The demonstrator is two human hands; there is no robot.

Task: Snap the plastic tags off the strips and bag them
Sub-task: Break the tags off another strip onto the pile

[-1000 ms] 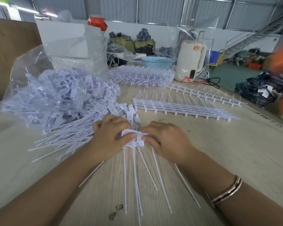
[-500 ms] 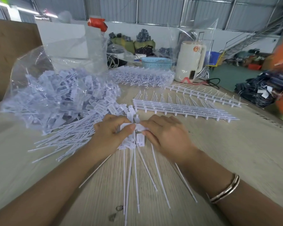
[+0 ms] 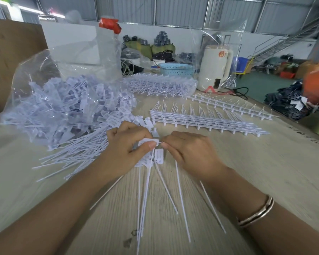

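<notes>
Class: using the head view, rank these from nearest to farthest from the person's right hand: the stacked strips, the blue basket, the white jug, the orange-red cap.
From the right hand:
1. Stacked strips, just beyond it on the table.
2. White jug, farther back, right.
3. Blue basket, beside the jug; too close to call between them.
4. Orange-red cap, far back, left.

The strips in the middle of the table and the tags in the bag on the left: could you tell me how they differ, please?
The strips lie flat in a neat stack, out on the bare table; the tags are a loose, tangled heap inside the clear bag. The strips are still joined in long comb-like rows; the tags are single pieces with thin tails. Both are white plastic.
</notes>
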